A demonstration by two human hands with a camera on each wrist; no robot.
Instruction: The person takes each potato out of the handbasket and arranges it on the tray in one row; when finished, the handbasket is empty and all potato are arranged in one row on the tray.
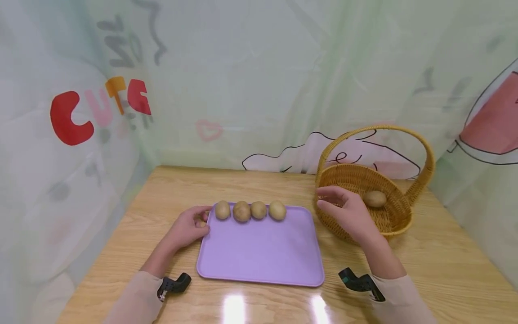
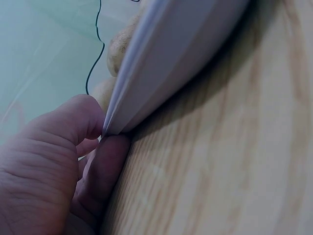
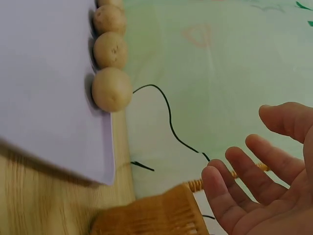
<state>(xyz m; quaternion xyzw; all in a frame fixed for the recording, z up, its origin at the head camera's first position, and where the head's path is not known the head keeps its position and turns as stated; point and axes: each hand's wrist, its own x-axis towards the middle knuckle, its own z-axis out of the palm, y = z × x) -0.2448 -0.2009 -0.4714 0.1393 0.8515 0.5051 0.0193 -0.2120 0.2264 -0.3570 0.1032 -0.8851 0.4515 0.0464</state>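
Observation:
A purple tray lies on the table, with several potatoes in a row along its far edge. My left hand pinches the tray's left rim near the far corner; in the left wrist view the thumb is at the rim and the fingers are under it. Over the left side of a wicker basket hovers my right hand, fingers apart and slightly bent, holding nothing. One potato sits inside the basket at the right. In the right wrist view the palm and fingers show bare.
The basket's tall arched handle rises over it. Behind and beside the wooden table hangs a printed curtain. Black cameras are strapped to both wrists.

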